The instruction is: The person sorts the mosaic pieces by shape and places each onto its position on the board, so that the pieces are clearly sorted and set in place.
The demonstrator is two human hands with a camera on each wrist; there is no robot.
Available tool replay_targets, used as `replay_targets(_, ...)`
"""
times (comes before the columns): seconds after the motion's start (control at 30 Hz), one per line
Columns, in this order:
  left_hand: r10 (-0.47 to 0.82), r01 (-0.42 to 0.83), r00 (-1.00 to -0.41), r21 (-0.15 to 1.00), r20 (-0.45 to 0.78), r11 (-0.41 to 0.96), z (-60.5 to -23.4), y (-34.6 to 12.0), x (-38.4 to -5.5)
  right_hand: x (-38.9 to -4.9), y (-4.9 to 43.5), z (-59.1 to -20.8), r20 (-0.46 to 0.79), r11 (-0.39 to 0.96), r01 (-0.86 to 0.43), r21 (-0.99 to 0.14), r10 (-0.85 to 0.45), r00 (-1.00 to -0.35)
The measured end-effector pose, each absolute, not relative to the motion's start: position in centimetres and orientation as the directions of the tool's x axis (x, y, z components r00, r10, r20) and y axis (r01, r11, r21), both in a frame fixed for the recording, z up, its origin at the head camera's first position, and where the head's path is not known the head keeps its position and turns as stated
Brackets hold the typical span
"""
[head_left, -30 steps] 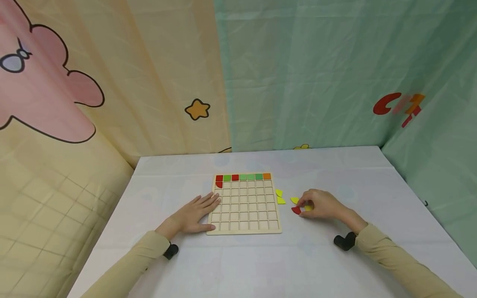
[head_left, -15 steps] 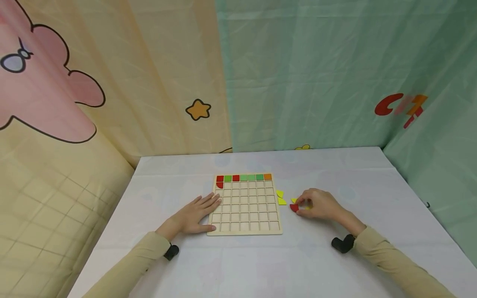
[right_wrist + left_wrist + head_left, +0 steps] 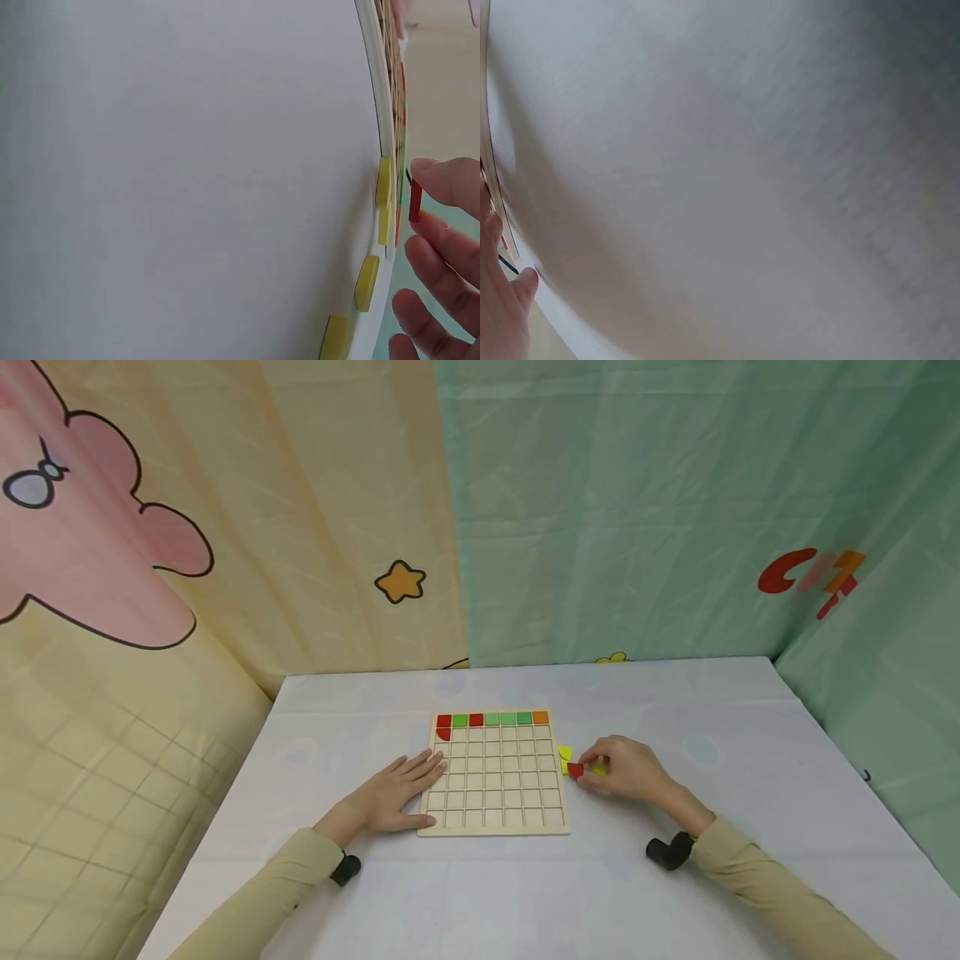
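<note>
In the head view, my right hand (image 3: 626,768) pinches a red tile (image 3: 575,770) with one rounded side between thumb and fingertips. The right wrist view shows that red tile (image 3: 415,201) edge-on, lifted off the table. Flat and spread, my left hand (image 3: 386,793) rests on the left edge of a wooden grid board (image 3: 495,832). Coloured square tiles fill the board's far row, and a rounded red tile (image 3: 444,734) lies in the second row at the left. Yellow tiles (image 3: 565,751) lie beside the board's right edge; another yellow tile (image 3: 599,769) is partly hidden by my right hand.
Several yellow tiles (image 3: 367,283) lie on the white table (image 3: 487,893) in the right wrist view. Patterned curtains (image 3: 637,527) hang behind the table and at both sides. Black wrist cameras (image 3: 670,852) sit below the sleeves.
My right hand has moved left with the red tile, from over the loose yellow tiles to near the board's right edge. My left hand stays in place.
</note>
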State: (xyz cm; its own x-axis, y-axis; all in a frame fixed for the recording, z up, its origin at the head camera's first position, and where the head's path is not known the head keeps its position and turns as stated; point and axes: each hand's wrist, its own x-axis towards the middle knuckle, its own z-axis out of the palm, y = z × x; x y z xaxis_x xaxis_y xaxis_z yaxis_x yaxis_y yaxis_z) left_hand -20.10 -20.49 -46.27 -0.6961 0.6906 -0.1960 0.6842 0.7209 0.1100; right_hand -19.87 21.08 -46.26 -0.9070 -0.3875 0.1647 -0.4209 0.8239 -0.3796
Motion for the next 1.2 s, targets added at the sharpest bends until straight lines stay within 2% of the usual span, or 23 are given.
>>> replay_targets(1.2,0.711,0.702,-0.685,0.113,-0.159,0.703,-46.9,-20.9,-20.3,-23.0,12.8,-44.8,0.125,0.791,-0.394,-0.468,-0.382,-0.916)
